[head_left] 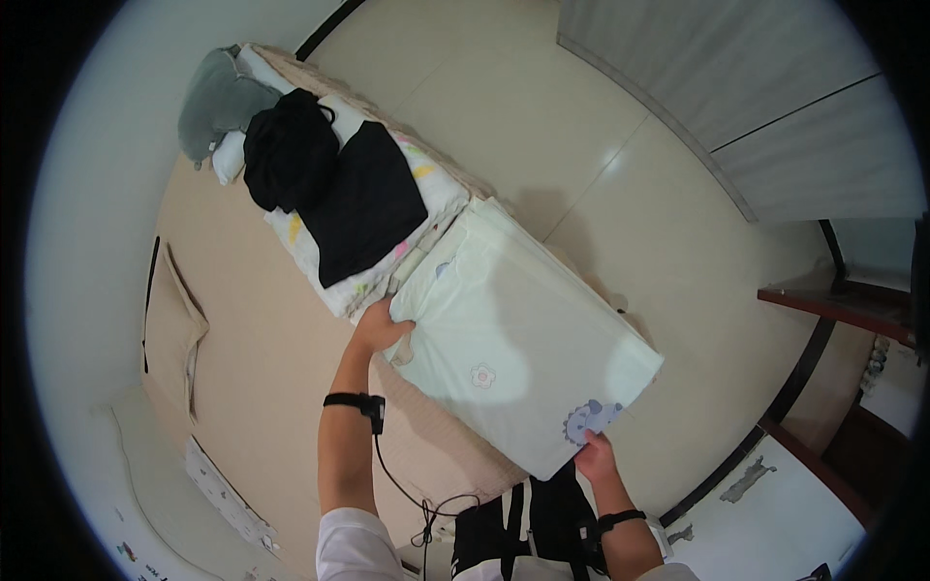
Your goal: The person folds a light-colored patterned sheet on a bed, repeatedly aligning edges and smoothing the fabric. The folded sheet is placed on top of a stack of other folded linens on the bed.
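A pale mint folded cloth (465,319), likely a bed sheet or quilt cover, spreads over the bed's edge in front of me. It bears a flower and a blue hedgehog print. My left hand (383,327) grips its left edge, thumb on top and fingers hidden beneath. At the near right corner, my right hand (597,456) pinches the edge beside the hedgehog, thumb uppermost. Just beyond the cloth lies a folded white quilt (443,185) with coloured prints. A folded black garment (370,210) and a bunched black garment (290,152) rest on that quilt.
The bed (254,319) has a beige cover. A grey plush cushion (218,102) sits at its far end, and a beige pillow (171,327) lies by the wall. Tiled floor (465,80) runs along the right, below a grey cabinet (726,94). A black cable (396,472) hangs from my left wristband.
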The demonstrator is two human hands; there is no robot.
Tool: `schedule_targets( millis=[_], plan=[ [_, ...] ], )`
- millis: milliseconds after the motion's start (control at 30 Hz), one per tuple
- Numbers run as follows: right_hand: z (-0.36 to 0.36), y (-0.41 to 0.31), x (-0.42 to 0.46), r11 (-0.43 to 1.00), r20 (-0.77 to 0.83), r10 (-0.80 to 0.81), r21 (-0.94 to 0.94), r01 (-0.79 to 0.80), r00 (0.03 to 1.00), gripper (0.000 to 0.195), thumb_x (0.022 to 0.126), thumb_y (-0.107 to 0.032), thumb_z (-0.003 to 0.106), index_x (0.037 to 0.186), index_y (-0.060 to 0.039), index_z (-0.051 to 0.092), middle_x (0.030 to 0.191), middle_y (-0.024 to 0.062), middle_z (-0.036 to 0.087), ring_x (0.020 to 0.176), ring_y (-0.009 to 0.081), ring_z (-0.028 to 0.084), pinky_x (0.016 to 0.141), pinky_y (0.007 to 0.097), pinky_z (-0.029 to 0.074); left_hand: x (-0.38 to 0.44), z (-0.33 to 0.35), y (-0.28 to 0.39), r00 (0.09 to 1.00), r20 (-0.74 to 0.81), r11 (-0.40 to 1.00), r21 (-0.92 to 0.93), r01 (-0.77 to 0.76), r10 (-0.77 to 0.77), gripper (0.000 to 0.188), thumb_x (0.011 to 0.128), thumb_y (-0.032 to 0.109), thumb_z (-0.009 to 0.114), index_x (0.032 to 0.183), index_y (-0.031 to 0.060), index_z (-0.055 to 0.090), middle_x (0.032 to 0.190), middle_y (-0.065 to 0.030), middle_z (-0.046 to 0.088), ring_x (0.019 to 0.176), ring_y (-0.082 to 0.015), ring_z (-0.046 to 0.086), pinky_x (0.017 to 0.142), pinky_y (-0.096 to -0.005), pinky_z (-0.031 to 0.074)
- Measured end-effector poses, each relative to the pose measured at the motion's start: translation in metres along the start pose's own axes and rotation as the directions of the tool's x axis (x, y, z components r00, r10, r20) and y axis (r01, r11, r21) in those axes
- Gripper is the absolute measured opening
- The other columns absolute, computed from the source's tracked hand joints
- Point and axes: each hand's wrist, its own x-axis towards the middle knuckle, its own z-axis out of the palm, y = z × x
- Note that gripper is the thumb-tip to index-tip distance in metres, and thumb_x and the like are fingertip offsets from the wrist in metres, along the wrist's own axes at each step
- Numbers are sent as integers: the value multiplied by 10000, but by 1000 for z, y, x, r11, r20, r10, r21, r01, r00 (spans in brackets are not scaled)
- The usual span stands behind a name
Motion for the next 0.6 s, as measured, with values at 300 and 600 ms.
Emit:
schedule_targets(
  millis=[300,600],
  plan=[
    [11,-36,32,962,-106,-27,-273,-3,994,564,860,-32,704,1375,-96,482,1295,92,583,1215,276,567,1045,466,455,-7,7,49,974,-153,816,532,225,-169,734,770,361,732,1327,-42,473,1285,-239,593,1145,-387,607,913,-475,514],
    [29,-66,13,712,-353,-74,-674,-198,933,522,935,-188,690,1375,-84,428,1282,108,584,1127,265,625,876,438,547,-24,134,93,490,-641,755,-222,618,-590,935,902,481,605,1574,0,168,1585,-392,2,1483,-540,14,1132,-705,88]
  ],
)
